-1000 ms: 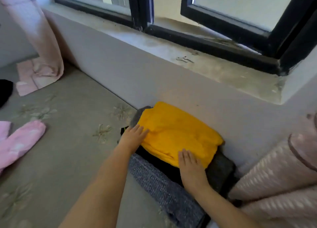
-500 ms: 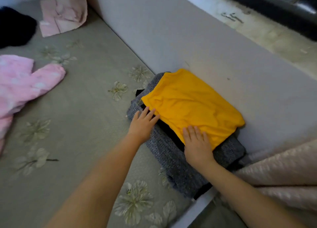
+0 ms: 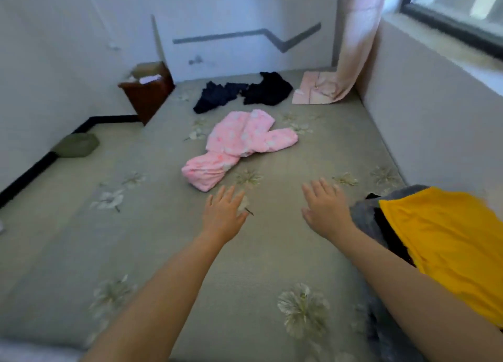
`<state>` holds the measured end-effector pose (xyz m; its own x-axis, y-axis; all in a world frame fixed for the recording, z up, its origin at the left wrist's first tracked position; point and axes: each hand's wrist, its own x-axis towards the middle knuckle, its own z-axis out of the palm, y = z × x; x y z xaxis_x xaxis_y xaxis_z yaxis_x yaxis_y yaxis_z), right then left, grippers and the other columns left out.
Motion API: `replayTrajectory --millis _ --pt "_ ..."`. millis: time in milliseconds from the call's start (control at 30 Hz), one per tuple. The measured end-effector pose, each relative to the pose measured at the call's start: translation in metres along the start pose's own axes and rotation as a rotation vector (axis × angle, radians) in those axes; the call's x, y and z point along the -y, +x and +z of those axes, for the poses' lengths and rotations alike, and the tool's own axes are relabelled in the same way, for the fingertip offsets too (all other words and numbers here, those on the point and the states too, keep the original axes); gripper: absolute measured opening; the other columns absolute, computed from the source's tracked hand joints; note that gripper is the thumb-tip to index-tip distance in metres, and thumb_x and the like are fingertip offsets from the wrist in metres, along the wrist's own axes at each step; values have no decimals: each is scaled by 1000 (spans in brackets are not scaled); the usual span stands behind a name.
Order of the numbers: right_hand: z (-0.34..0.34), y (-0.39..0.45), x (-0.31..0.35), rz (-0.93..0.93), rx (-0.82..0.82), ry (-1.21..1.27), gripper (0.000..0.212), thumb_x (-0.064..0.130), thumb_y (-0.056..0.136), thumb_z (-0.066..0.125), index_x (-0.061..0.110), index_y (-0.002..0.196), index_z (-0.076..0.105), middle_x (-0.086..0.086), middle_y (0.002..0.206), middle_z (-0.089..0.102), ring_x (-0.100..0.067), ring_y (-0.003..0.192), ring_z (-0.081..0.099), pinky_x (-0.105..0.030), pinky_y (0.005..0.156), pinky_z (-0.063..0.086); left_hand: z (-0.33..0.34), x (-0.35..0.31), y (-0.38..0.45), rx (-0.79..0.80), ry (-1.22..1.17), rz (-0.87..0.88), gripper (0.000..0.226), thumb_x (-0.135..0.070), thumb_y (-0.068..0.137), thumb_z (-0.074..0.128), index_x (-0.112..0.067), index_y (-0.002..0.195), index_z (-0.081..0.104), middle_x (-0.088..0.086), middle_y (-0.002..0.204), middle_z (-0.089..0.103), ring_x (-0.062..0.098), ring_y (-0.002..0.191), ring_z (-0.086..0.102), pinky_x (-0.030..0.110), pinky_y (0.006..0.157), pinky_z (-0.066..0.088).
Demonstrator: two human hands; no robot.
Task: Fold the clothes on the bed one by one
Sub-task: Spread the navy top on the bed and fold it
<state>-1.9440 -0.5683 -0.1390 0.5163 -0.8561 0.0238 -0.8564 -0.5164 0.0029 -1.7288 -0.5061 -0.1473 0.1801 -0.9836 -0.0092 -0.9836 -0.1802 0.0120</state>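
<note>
- The pink garment (image 3: 239,146) lies crumpled in the middle of the bed (image 3: 109,252), just ahead of our hands; it looks like fleecy pyjamas, with one lobe trailing toward us and another spread to the right.
- We judge it soft, light and limp: it should lift with no effort, sag wherever it is unsupported, and cling a little to the sheet rather than slide.
- We would take hold at two separated points, ideally a waistband or hem edge, so it hangs flat when raised; which edge is which we cannot tell from the rumpled heap.
- Our left hand (image 3: 224,214) hovers near the garment's nearest end, fingers straight and spread, grasping nothing.
- Our right hand (image 3: 324,207) is likewise released, fingers extended over bare sheet, apart from any cloth.
- Beside the right forearm sits the folded pile, with a yellow garment (image 3: 449,247) on top of grey and dark pieces, against the wall under the window (image 3: 449,15).
- Farther off lie two dark garments (image 3: 245,92), not yet folded, near the far wall.
- A pink curtain (image 3: 353,43) trails onto the far right corner, and a brown box (image 3: 148,89) stands at the left.
</note>
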Motion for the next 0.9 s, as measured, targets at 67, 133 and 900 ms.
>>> replayTrajectory --millis 67,133,900 --pt "-8 11 55 -104 -40 58 59 34 93 40 12 144 20 -8 153 18 -22 142 13 -40 113 12 -13 44 -34 -15 11 -106 55 -42 93 40 -21 142 26 1 153 19 16 141 13 33 111 16" --pt "-19 16 115 -211 -67 115 61 40 92 42 14 144 23 -7 153 18 -20 142 13 -36 113 11 -25 89 -69 -21 18 -220 56 -41 94 39 -19 143 25 2 152 21 16 141 17 33 110 20" --pt "0 -25 863 -941 19 288 56 46 95 34 14 141 31 -7 154 19 -25 142 12 -43 114 6 -21 635 -465 -2 31 -1028 57 -36 97 33 -15 146 14 8 155 9 24 143 5 37 114 9"
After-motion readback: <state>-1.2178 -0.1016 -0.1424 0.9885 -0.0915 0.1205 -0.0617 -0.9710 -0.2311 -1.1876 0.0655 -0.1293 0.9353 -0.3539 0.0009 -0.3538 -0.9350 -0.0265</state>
